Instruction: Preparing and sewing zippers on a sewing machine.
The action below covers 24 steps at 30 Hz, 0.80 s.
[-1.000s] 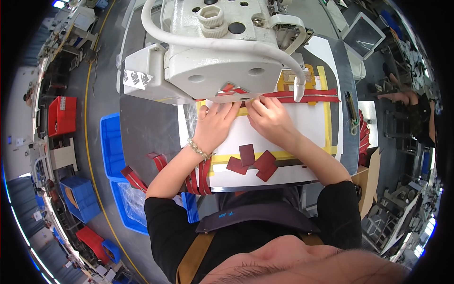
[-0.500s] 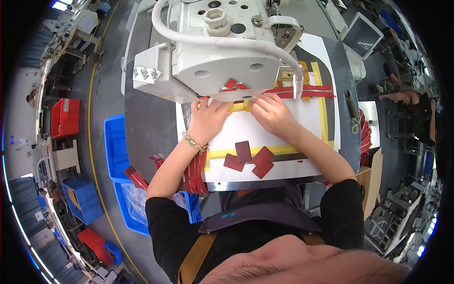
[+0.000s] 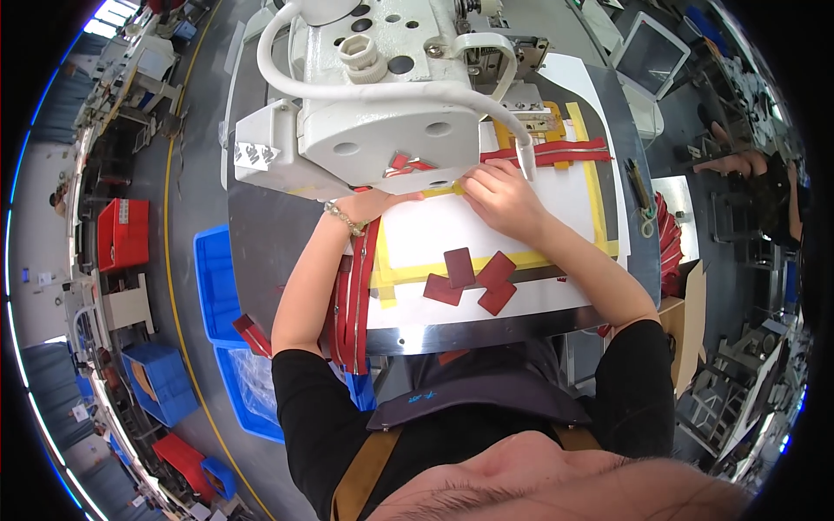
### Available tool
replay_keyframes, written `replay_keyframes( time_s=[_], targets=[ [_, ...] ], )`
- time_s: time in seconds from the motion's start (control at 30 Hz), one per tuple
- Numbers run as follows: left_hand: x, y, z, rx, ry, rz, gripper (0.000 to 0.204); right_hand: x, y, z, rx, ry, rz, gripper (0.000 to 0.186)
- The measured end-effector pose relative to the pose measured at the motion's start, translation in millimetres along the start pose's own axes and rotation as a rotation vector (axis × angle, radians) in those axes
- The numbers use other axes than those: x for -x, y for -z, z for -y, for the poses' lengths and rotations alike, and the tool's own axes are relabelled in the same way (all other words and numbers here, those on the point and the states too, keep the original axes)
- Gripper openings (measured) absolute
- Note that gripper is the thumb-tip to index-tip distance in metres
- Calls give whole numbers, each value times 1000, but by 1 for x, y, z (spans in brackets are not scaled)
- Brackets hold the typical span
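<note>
My left hand reaches under the front of a pale grey sewing machine. Its thumb stretches right along a yellow strip; the other fingers are hidden by the machine head. My right hand has its fingers curled together at the right end of that strip, and what they pinch is not visible. Red zipper tape runs out from under the machine to the right. More red zipper lengths hang beside my left forearm over the table's front edge. Several maroon rectangular patches lie on the white sheet between my forearms.
Yellow tape borders the white sheet on the dark table. Scissors or snips lie at the right edge. A cardboard box stands at the right, and blue bins stand on the floor at the left.
My left hand has slid left and further under the machine head. The zippers by my left forearm now hang straighter. My right hand stays by the yellow strip; the whole view has shifted slightly.
</note>
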State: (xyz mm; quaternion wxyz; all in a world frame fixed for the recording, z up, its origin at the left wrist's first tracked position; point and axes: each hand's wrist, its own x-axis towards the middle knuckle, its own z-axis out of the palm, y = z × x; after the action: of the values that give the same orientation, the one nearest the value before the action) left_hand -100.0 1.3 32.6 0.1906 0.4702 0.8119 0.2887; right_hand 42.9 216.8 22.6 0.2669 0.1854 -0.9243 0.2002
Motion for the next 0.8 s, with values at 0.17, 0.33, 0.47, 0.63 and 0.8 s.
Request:
replay_keyframes(
  time_s=[0.17, 0.33, 0.47, 0.63, 0.8],
  targets=[
    [1, -4, 10, -73, -13, -14, 42, -1, -1, 4, 9, -8, -2, 18],
    [3, 0, 2, 133, 102, 36, 39, -2, -1, 3, 1, -8, 1, 19],
    [7, -7, -2, 144, 152, -36, 39, -3, -1, 1, -8, -16, 17, 20],
    [13, -21, -2, -101, 53, -181, 41, -4, 1, -2, -16, -27, 58, 20],
    [28, -35, -13, -449, 19, -376, 49, 7, 7, 8, 107, 34, 71, 14]
  ],
)
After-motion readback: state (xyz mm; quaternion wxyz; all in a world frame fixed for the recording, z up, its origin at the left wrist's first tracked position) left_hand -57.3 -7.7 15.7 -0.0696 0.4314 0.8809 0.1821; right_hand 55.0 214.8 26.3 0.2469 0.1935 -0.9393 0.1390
